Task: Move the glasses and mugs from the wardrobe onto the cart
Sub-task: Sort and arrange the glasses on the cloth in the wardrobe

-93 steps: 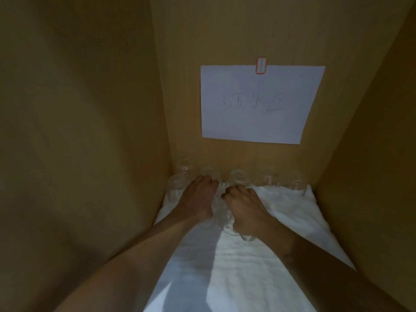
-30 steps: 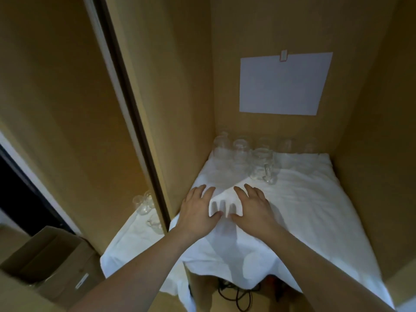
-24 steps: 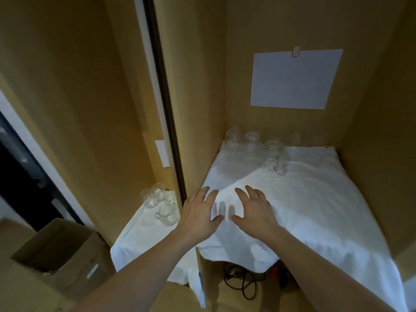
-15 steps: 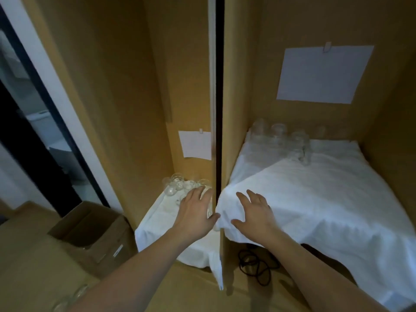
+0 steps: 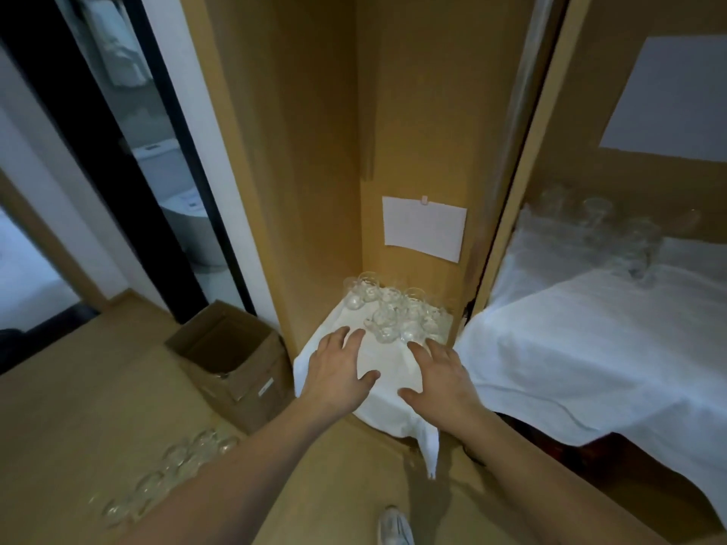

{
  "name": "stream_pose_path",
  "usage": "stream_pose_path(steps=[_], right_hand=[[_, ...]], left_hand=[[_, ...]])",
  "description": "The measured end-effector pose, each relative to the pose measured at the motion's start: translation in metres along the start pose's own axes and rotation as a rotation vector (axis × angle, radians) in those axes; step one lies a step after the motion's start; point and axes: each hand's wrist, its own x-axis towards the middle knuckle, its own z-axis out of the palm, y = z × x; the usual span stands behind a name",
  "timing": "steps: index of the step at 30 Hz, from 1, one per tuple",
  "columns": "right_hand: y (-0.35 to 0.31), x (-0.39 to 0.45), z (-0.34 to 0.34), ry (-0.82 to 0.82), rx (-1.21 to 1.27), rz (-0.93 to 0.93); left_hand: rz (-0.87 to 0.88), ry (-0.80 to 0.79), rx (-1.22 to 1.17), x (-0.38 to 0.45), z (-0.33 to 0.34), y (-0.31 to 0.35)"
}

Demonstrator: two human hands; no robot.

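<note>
I'm looking into a home: wooden wardrobe (image 5: 314, 151), toilet (image 5: 177, 206) through the doorway, cardboard box (image 5: 232, 356) on the floor.

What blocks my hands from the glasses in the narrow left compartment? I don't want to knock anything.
Nothing visible. Both the left hand and right hand hover open over bare white cloth, with the cluster of glasses just beyond the fingertips.

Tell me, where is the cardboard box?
The cardboard box sits open on the floor, left of the narrow wardrobe compartment, beside its white cloth.
</note>
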Motion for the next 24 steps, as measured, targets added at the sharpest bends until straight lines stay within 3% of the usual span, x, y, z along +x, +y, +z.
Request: stream_pose_path(steps=[8, 24], right_hand=[[-0.021, 0.079, 0.015, -0.039, 0.046, -0.038], [-0.001, 0.217, 0.031, -0.127, 0.154, 0.065]], left_hand=[[-0.104, 0.013, 0.004, 0.054, -0.005, -0.043], [-0.061, -0.112, -0.009, 0.203, 0.016, -0.07]])
